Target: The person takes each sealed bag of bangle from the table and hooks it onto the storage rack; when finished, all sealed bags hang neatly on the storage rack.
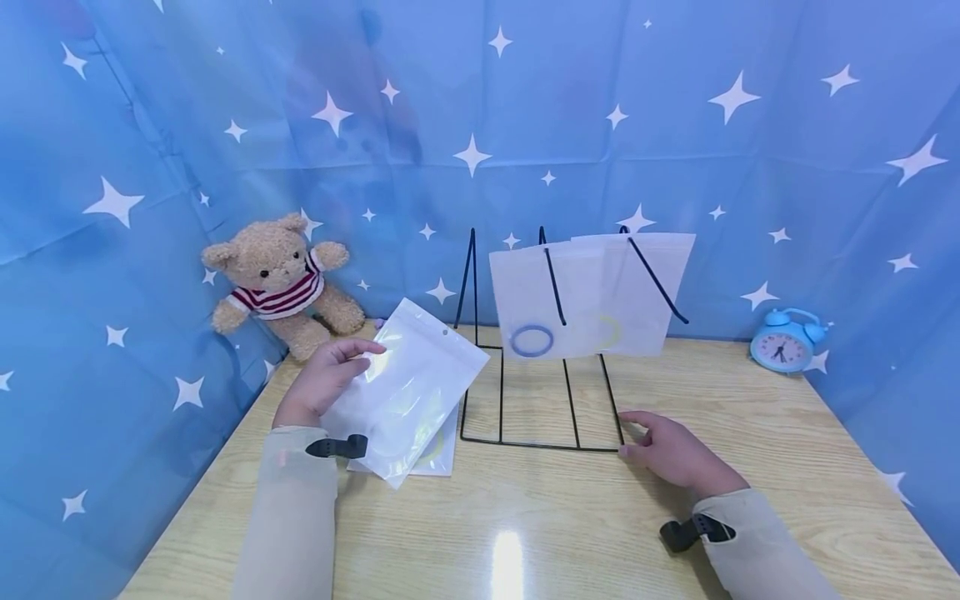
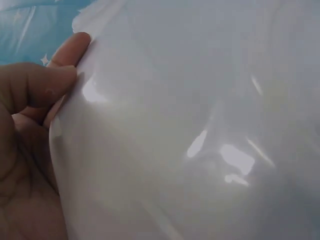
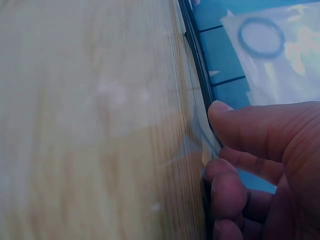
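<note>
Slanting bag [image 1: 423, 375], long axis seemingly away-right

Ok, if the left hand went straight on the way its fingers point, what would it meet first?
Likely the black rack, at its left end, the held bag leading; depth is unclear.

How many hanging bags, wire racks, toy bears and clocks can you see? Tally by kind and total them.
White translucent plastic bags, hanging: 2
Black wire rack: 1
Brown plush toy bear: 1
Light-blue round alarm clock: 1
Total: 5
</note>
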Demonstrator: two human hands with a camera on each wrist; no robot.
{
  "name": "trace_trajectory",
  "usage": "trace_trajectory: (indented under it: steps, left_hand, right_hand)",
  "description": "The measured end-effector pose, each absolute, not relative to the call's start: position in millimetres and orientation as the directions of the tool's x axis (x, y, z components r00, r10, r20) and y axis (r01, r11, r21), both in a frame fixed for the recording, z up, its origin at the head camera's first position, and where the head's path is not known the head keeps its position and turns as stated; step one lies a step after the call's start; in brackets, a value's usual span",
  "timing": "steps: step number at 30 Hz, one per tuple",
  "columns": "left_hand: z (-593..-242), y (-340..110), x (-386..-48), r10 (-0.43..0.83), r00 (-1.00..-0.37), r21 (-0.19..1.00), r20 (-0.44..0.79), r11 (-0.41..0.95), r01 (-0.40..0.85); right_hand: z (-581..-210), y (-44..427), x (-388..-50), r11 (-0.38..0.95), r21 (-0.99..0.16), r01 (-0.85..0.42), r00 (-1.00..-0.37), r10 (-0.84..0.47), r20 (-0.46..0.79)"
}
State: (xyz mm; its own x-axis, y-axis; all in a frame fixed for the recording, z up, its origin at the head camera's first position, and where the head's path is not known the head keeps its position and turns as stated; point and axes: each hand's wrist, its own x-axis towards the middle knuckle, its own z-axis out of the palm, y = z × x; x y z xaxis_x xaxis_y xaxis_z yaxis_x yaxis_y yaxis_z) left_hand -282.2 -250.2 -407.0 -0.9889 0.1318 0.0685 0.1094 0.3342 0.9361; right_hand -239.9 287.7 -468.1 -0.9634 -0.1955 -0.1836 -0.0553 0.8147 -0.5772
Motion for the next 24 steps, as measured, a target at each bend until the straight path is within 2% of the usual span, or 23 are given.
trace_trajectory:
  steps: [6, 13, 17, 24]
  left_hand:
    - [-392.2, -244.2, -269.7, 0.161, -0.975, 0.949, 0.154, 0.251, 0.191]
    - [-382.4, -240.7, -263.1, 0.229, -0.923, 0.930, 0.308, 0.132, 0.343]
    - [-379.8, -239.1, -259.8, 0.260, -0.897, 0.920, 0.358, 0.066, 0.386]
    - [-374.5, -236.2, -254.4, 0.283, -0.855, 0.887, 0.435, 0.025, 0.460]
  right_hand:
    - [-468.3, 287.5, -238.8, 0.811, -0.582, -0.054, -0.962, -0.198, -0.186]
    - [-468.2, 287.7, -239.4, 0.808, -0.585, -0.065, -0.960, -0.210, -0.184]
    - [-468.1, 287.8, -239.6, 0.804, -0.591, -0.061, -0.959, -0.210, -0.187]
    - [-467.8, 288.3, -239.4, 0.800, -0.597, -0.059, -0.958, -0.213, -0.190]
